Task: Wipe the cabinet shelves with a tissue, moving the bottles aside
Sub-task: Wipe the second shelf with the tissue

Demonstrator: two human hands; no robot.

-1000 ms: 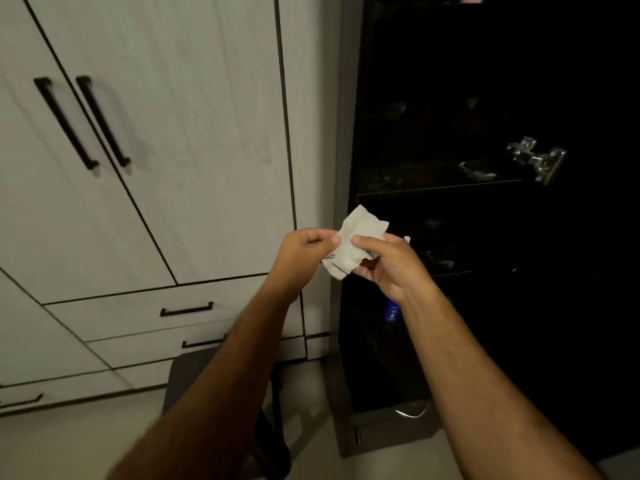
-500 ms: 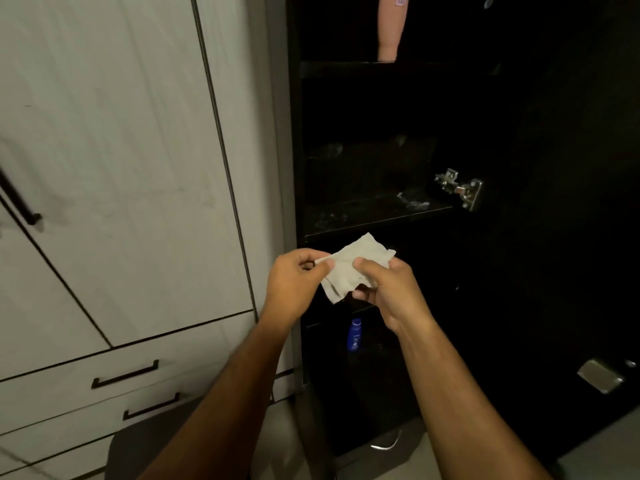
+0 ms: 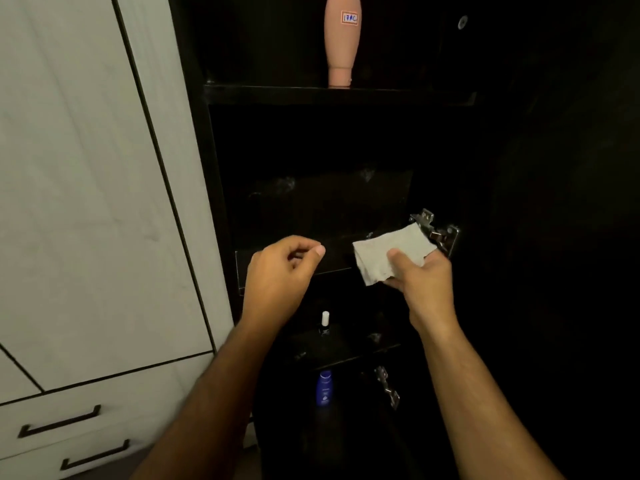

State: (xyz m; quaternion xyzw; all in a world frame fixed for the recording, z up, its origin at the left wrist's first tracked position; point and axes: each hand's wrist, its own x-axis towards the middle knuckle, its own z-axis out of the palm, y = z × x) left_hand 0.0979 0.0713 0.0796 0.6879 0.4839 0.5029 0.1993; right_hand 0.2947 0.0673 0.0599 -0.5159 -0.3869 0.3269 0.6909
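left hand (image 3: 280, 271) has let go, loosely curled, empty | right hand (image 3: 420, 278) alone pinches tissue (image 3: 391, 252) | tissue at middle shelf's (image 3: 332, 258) right front edge

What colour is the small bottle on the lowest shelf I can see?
Blue: the small bottle has a blue body with pale label marks, seen in the head view.

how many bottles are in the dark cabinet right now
3. A tall pink plastic bottle stands cap-down on the top shelf, a small dark bottle with a white cap sits on a lower shelf, and a small blue bottle stands beneath it. The dark interior may hide others.
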